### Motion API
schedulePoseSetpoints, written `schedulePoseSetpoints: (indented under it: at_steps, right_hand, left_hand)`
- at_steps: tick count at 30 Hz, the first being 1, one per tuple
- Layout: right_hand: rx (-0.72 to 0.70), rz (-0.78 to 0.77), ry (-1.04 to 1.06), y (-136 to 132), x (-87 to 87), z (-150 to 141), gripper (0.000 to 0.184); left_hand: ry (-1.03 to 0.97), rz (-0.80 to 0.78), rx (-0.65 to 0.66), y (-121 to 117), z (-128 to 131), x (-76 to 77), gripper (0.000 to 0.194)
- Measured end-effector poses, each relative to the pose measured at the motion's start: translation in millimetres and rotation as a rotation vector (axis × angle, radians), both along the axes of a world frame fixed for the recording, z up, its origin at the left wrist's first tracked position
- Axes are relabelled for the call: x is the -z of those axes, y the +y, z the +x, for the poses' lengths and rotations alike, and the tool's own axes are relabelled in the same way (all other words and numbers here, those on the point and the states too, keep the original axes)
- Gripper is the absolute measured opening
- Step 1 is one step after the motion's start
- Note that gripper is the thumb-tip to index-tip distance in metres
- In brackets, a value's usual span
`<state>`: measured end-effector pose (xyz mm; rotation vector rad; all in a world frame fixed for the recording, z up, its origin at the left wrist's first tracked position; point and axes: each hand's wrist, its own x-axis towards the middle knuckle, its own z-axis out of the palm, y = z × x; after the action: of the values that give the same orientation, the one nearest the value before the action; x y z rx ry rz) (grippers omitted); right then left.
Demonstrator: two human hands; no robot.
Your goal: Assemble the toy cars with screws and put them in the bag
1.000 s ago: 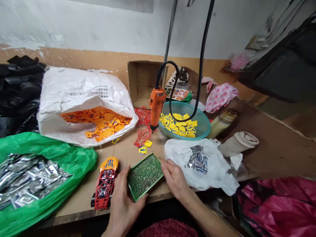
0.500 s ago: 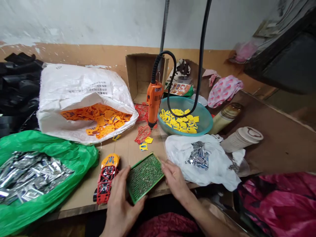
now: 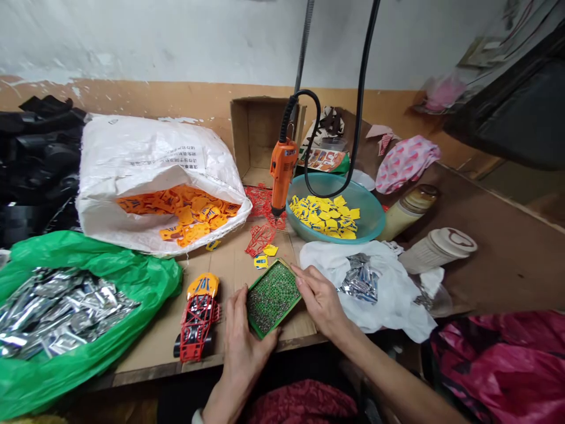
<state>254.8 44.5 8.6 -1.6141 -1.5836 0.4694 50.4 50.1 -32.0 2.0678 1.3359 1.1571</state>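
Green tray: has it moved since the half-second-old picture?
Yes. Judged against the toy car lying on the table, the green tray has moved rightward and up the view, nearer the loose yellow pieces.

Surface [image 3: 232, 253]: covered in brown cardboard. Landmark, teal basin [image 3: 371, 213]. To its left, white sack [image 3: 163, 144]; front-left, red frames [image 3: 259, 238], yellow pieces [image 3: 270, 251], then toy car [image 3: 197, 321]; far front-left, green bag [image 3: 154, 282]. In front, white plastic bag [image 3: 397, 318]. To its right, bottle [image 3: 406, 212].
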Motion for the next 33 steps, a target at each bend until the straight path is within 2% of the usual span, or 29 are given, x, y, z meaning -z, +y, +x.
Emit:
schedulePoseSetpoints:
  at_steps: [3,6,8,9,11,14,16,19,21,24,26,28,30,33]
  right_hand:
    - [-0.015,0.0,-0.028,3,4.4,5,0.04]
    - [0.023,0.19,-0.085,1,2.1,0,0.04]
    - [-0.039,0.292,-0.167,-1,-2.5,-10,0.041]
    - [-0.103,0.293,-0.229,-1,-4.7,-16,0.04]
    - [-0.214,0.205,-0.378,-2,-7.5,-30,0.038]
    - [-0.271,0.024,-0.537,-7,-6.9,-50,0.047]
    - [-0.35,-0.026,-0.551,-13,-5.9,-57,0.053]
    - [-0.467,-0.006,-0.497,-20,-7.6,-55,0.046]
    - [-0.414,0.02,-0.484,-21,-10.5,-48,0.041]
    - [-0.25,-0.007,-0.542,-22,-13.6,-45,0.043]
    - [-0.272,-0.042,-0.568,-27,-14.5,-48,0.045]
    - [-0.384,-0.056,-0.549,-34,-15.8,-53,0.045]
    - [-0.433,-0.043,-0.513,-38,-18.0,-53,0.04]
    - [-0.291,-0.027,-0.531,-36,-20.7,-45,0.038]
  left_hand:
    - [0.006,0.016,-0.032,0,6,0.5,0.084]
    - [0.026,0.05,-0.075,1,10,0.7,0.083]
    - [0.042,0.076,-0.096,2,12,0.7,0.083]
    - [0.047,0.086,-0.099,2,13,0.9,0.083]
    - [0.055,0.1,-0.096,2,14,1.7,0.083]
    - [0.069,0.097,-0.113,-1,15,4.6,0.074]
    - [0.077,0.078,-0.125,-2,15,6.9,0.07]
    - [0.078,0.067,-0.122,-2,13,9.1,0.07]
    - [0.065,0.081,-0.123,-1,13,9.2,0.074]
    - [0.054,0.088,-0.127,-1,14,8.7,0.083]
    - [0.062,0.077,-0.131,-1,14,9.1,0.078]
    - [0.063,0.061,-0.13,-2,13,9.8,0.071]
    - [0.054,0.06,-0.123,-2,13,10.3,0.07]
    - [0.042,0.089,-0.127,-3,13,9.2,0.079]
